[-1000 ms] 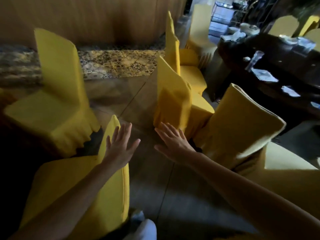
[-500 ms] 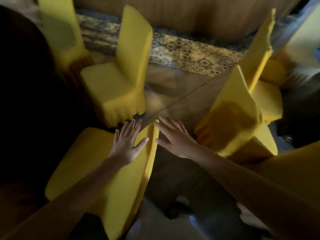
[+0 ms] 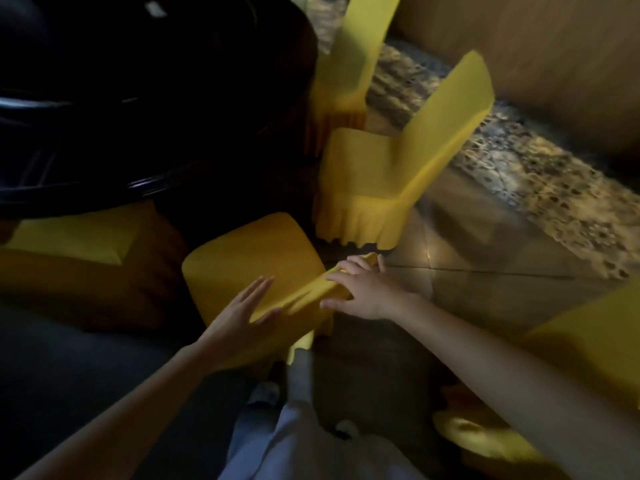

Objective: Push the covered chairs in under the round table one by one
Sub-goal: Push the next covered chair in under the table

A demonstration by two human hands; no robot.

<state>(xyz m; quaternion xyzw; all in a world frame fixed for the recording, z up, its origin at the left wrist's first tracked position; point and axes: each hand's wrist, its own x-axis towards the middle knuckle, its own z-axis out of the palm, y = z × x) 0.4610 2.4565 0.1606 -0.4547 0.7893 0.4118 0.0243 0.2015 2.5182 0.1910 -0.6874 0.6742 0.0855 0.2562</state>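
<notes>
Table, round (image 3: 149, 188), dark and glossy, its rim curving over the far-left part of the floor; we judge the seat in hand must pass beneath that rim. Nearest covered chair (image 3: 249, 258), yellow, seat turned toward the table and close to its rim, not plainly under it. Left hand (image 3: 239, 313), fingers straight and spread, palm flat on the chair's backrest, holding nothing. Right hand (image 3: 367, 289), fingers bent over the backrest's top edge, thumb on the near face, gripping the cover there. We would push evenly with both hands, straight at the rim, so the chair does not twist and the loose cover does not slip. Surroundings: patterned floor band (image 3: 519, 161) along the wooden wall; second covered chair (image 3: 377, 174) just beside the nearest one on its far side, skirt close to its corner, a likely snag; left-hand seat (image 3: 69, 244), partly under the rim; third chair (image 3: 349, 64) beyond, blurred.
</notes>
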